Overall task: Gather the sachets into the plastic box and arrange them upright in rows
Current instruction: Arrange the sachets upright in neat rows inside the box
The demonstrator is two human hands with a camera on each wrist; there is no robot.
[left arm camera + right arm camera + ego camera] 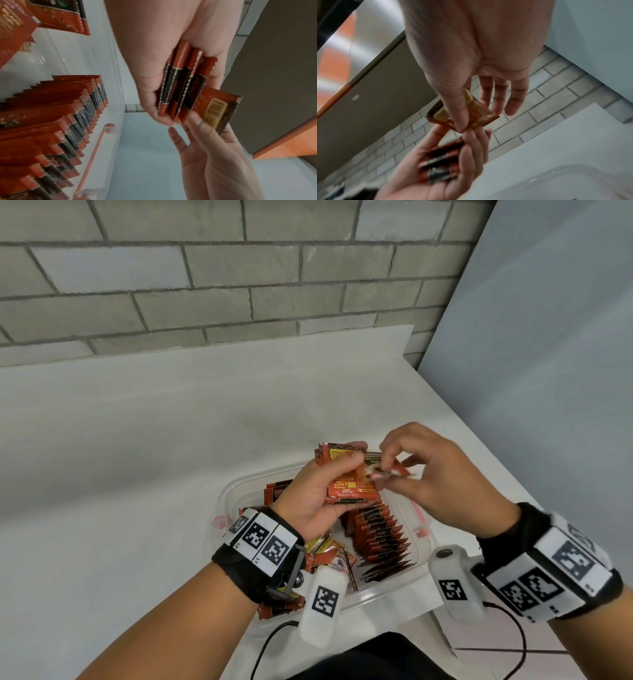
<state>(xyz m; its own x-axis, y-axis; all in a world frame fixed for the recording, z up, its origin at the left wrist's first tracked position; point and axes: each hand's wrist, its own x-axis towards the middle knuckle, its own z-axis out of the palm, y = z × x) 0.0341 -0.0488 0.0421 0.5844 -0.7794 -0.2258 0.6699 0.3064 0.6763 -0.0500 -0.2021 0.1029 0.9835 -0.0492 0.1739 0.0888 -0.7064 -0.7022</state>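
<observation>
Roughly halfway, I'd say. The clear plastic box [394, 594] sits on the white tabletop [137, 474] w/ one long row of red-and-black sachets [378, 537] already standing upright along its right side. That bit looks done.

Left side of the box is still a mess: loose sachets [325, 553] lying flat or tilted under the left wrist, a couple more [279, 491] at the far-left corner, and some [279, 607] at the near-left edge. Can't tell if those are in or out of the box.

Both hands are up above the box, close together. Left hand [318, 494] is clamped round a small stack of sachets [349, 481], thumb on top. Right hand [431, 474] pinches a single sachet [467, 115] btwn thumb and forefinger, right at the stack's edge, other fingers spread loose. Looks like it's squaring up a bundle for a 2nd row.

Left to do: set this bundle upright, then pick up and stand the loose ones.
</observation>
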